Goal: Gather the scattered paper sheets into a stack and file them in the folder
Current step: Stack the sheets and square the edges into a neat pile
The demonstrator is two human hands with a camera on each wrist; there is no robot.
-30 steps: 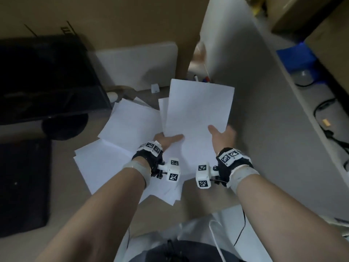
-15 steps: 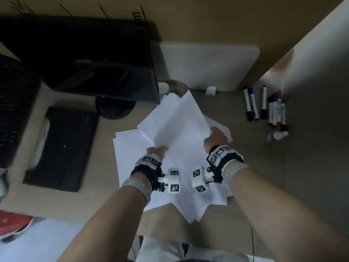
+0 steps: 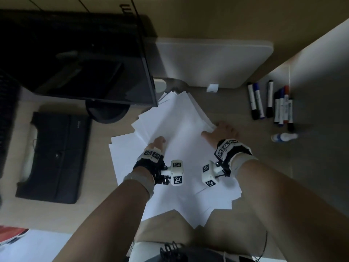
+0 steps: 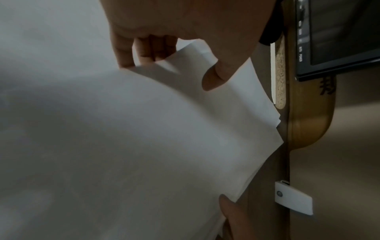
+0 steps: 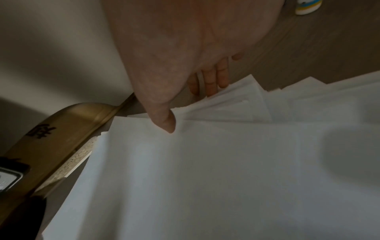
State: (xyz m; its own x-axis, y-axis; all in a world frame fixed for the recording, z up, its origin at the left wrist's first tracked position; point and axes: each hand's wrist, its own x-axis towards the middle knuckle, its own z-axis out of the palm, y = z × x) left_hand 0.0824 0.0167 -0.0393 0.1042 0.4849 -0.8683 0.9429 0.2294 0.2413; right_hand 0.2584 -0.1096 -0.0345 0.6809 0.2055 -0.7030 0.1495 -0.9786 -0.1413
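Paper sheets (image 3: 175, 133), lifted clear a second ago, are now lowered onto the surface (image 3: 236, 103), pinched at opposite edges by left hand (image 3: 159, 143) and right hand (image 3: 221, 131); squaring remains.

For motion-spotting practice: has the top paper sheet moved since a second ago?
Yes. The top paper sheet swung left: its far edge was right of the small white block, now left.

Lighting, as you see it: dim throughout; your head view's left edge smears with motion blur. White paper sheets (image 3: 175, 129) are brightest. Wrist views: soft, near paper out of focus, broad grey shadows, bowed edges.
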